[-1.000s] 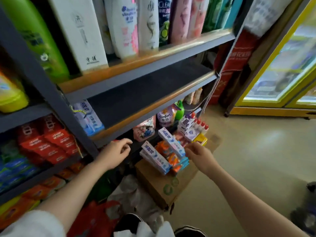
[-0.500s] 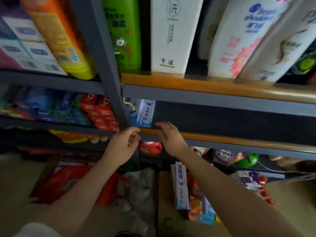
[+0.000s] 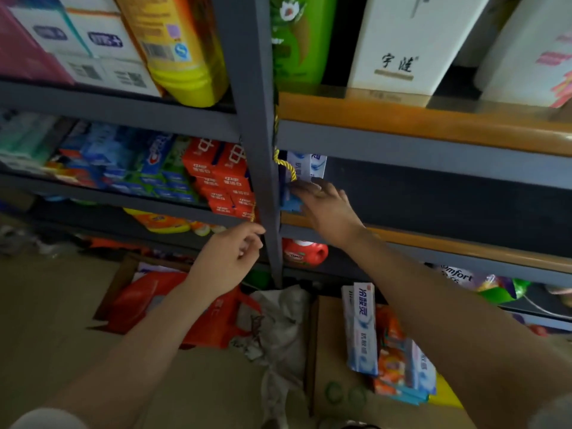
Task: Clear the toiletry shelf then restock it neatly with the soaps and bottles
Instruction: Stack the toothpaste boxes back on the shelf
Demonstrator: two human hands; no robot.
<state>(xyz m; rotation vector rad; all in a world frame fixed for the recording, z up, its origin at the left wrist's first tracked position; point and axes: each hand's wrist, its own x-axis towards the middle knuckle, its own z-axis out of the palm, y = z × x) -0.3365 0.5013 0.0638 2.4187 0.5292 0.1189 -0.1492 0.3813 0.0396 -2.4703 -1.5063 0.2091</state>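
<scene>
The dark middle shelf (image 3: 433, 209) is bare except for white-and-blue boxes (image 3: 306, 165) standing at its far left corner. My right hand (image 3: 325, 209) reaches into that corner, its fingers stretched out and touching the bottom of those boxes. My left hand (image 3: 230, 258) hovers lower, beside the grey upright post (image 3: 260, 150), fingers loosely curled and holding nothing. A cardboard box (image 3: 334, 391) on the floor carries a white-and-blue toothpaste box (image 3: 362, 329) and orange packs (image 3: 393, 351). Tall bottles and a white carton (image 3: 399, 41) stand on the shelf above.
Left of the post, red cartons (image 3: 223, 178) and blue toothpaste boxes (image 3: 139, 168) fill a neighbouring shelf. A yellow bottle (image 3: 185, 48) stands above them. A red jug (image 3: 305, 252) sits under the middle shelf. Red bags (image 3: 145, 301) and crumpled paper (image 3: 278, 329) lie on the floor.
The view swung left from the floor box to the shelf corner. My right hand rose from the floor box into the shelf and now touches the boxes. My left hand stayed by the post.
</scene>
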